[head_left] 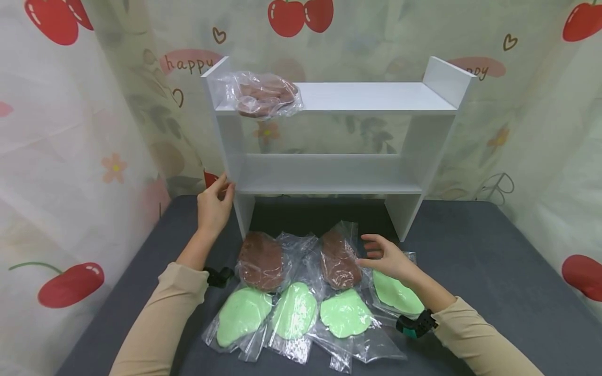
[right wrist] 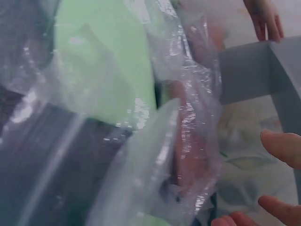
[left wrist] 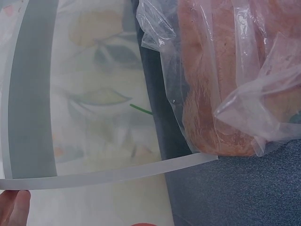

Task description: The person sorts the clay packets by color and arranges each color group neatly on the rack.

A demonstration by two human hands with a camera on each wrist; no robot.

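Note:
My left hand (head_left: 215, 208) is at the left side of a white two-tier shelf (head_left: 324, 175), its fingertips touching the front edge of the side panel. In the left wrist view, fingertips (left wrist: 18, 207) show against that edge. Over the bags on the table, my right hand (head_left: 389, 259) hovers with loosely bent fingers, nothing held, beside a bagged brown slab (head_left: 339, 261). Another brown slab (head_left: 260, 263) in clear plastic lies to the left. In front of them are several flat, light green pieces (head_left: 345, 313) in clear bags. What the slabs are made of, I cannot tell.
A clear bag of brown pieces (head_left: 268, 96) sits at the left end of the shelf's top tier, slightly over its front edge. Printed cloth (head_left: 357, 47) hangs behind and on both sides of the dark table (head_left: 484, 282). A thin cable (head_left: 499, 184) lies behind right.

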